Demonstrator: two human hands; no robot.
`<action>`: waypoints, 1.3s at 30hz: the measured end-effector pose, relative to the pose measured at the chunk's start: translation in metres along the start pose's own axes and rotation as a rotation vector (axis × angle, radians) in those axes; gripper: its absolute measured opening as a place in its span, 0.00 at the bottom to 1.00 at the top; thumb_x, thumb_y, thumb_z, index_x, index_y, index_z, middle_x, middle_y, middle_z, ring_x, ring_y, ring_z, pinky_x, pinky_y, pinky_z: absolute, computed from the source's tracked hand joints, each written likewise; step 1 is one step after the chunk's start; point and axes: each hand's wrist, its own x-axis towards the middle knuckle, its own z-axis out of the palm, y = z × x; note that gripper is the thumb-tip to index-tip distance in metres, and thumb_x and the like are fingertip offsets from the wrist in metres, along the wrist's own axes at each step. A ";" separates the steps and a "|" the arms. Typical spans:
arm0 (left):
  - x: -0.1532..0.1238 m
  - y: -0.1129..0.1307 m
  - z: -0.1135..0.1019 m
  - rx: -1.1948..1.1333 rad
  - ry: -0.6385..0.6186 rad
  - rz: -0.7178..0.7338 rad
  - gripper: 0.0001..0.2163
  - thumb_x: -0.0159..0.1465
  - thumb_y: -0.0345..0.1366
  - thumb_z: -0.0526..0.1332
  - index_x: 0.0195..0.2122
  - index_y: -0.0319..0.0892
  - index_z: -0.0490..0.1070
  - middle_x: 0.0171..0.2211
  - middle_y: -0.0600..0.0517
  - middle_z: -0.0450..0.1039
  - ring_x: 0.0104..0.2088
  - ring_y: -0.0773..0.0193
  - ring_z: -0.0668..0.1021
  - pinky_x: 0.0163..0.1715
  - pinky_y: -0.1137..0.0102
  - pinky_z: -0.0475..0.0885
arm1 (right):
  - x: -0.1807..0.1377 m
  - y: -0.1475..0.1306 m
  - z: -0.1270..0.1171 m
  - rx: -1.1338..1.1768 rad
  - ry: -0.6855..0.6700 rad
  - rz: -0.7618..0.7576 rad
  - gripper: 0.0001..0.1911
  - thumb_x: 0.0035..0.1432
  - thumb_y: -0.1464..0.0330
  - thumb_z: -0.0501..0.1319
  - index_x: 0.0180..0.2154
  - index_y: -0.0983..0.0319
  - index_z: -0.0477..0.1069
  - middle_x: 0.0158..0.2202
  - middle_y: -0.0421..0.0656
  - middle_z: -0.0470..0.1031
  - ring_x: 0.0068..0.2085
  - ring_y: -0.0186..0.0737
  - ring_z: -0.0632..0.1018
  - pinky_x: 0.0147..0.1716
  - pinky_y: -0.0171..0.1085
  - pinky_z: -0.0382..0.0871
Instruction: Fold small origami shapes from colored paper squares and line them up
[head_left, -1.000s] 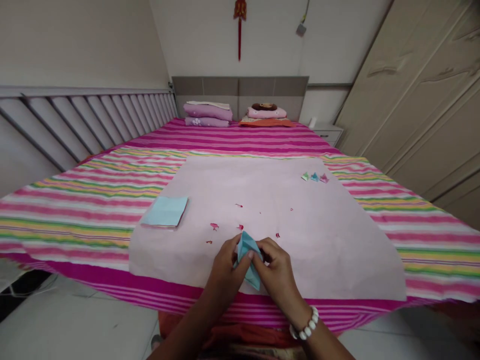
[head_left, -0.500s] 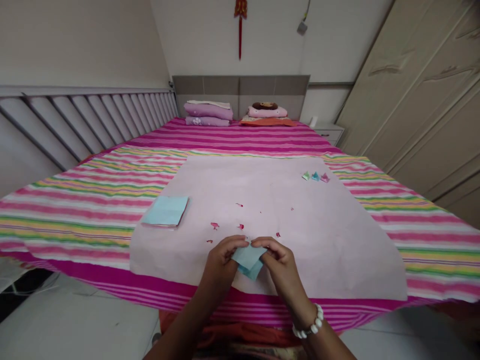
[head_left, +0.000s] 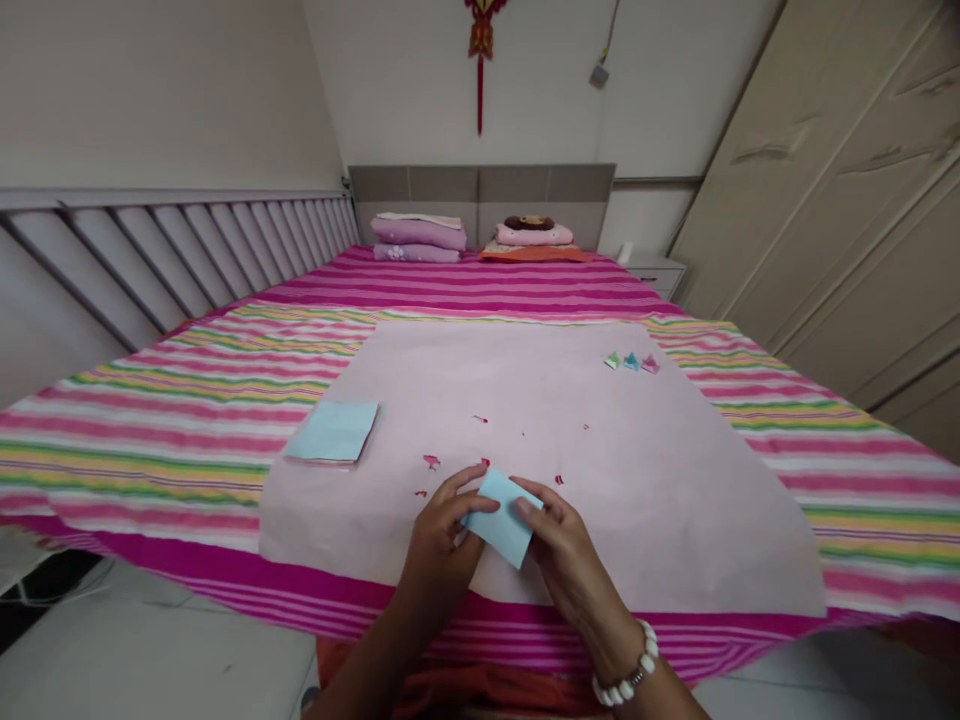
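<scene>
Light-blue paper square: turned since the earlier frame; two layers sagged below the fingertips then, one flat face (head_left: 506, 535) shows now.
Left hand (head_left: 441, 525): on the paper's left side, one finger laid across its face.
Right hand (head_left: 561, 540): thumb pressed on the face, fingers behind the upper-right edge. Both hands clamped on the one piece, not touching each other.
Paper's lie: bottom centre of frame, between the hands, neither hand nearer. Roughly square, no clear long axis; one corner points up-frame, the opposite down and slightly right. Layer count: cannot tell.
Pale sheet (head_left: 697, 520): beneath the hands, across the centre.
Blue-topped paper stack (head_left: 336, 430): left of centre, well apart from the left hand.
Small folded paper shapes (head_left: 631, 362): three in a row, right of centre; green, blue, pink.
Red scraps (head_left: 431, 461): scattered just beyond the hands.
Labels, writing: none readable.
</scene>
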 end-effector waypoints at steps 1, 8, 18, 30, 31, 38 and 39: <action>-0.001 0.000 0.001 -0.019 -0.008 -0.016 0.13 0.51 0.22 0.58 0.33 0.43 0.77 0.56 0.44 0.66 0.52 0.52 0.73 0.40 0.67 0.73 | 0.001 0.001 0.000 -0.019 -0.005 0.014 0.16 0.42 0.64 0.73 0.35 0.62 0.77 0.29 0.42 0.78 0.29 0.39 0.75 0.29 0.36 0.68; 0.006 0.001 -0.002 -0.413 -0.076 -0.217 0.33 0.50 0.31 0.67 0.57 0.45 0.59 0.54 0.40 0.67 0.44 0.55 0.76 0.38 0.66 0.72 | 0.004 0.002 -0.007 -0.144 -0.019 -0.029 0.13 0.40 0.64 0.73 0.24 0.63 0.73 0.20 0.37 0.73 0.22 0.34 0.70 0.25 0.33 0.63; 0.011 0.006 0.008 -0.164 0.084 -0.325 0.11 0.52 0.41 0.66 0.24 0.38 0.75 0.19 0.55 0.69 0.22 0.68 0.68 0.22 0.74 0.63 | 0.001 0.004 0.001 -0.098 -0.108 -0.009 0.10 0.42 0.65 0.73 0.28 0.61 0.77 0.23 0.38 0.75 0.25 0.36 0.73 0.29 0.36 0.67; 0.011 -0.008 -0.002 -0.227 -0.070 -0.324 0.11 0.50 0.42 0.69 0.25 0.38 0.74 0.21 0.55 0.72 0.25 0.67 0.72 0.28 0.73 0.65 | 0.010 -0.009 -0.011 -0.172 0.046 -0.140 0.10 0.39 0.66 0.74 0.25 0.62 0.77 0.22 0.39 0.76 0.25 0.34 0.73 0.28 0.33 0.66; 0.010 -0.008 -0.002 -0.224 -0.104 -0.340 0.12 0.50 0.42 0.69 0.25 0.38 0.75 0.21 0.54 0.72 0.25 0.67 0.72 0.28 0.73 0.65 | 0.010 -0.011 -0.011 -0.178 0.059 -0.156 0.10 0.39 0.66 0.74 0.26 0.62 0.78 0.22 0.38 0.76 0.24 0.33 0.72 0.27 0.33 0.66; 0.008 0.002 0.007 -0.310 -0.104 -0.372 0.14 0.48 0.45 0.70 0.28 0.39 0.77 0.24 0.54 0.75 0.28 0.66 0.73 0.32 0.72 0.67 | 0.007 -0.007 -0.005 -0.166 -0.016 -0.194 0.14 0.39 0.68 0.74 0.32 0.60 0.77 0.26 0.38 0.77 0.29 0.36 0.74 0.30 0.33 0.67; 0.007 0.002 0.009 -0.318 -0.080 -0.368 0.14 0.49 0.45 0.70 0.28 0.39 0.77 0.23 0.55 0.74 0.27 0.66 0.73 0.31 0.72 0.67 | 0.007 -0.005 -0.005 -0.167 -0.030 -0.189 0.12 0.39 0.67 0.74 0.30 0.61 0.77 0.26 0.39 0.77 0.29 0.36 0.74 0.31 0.34 0.68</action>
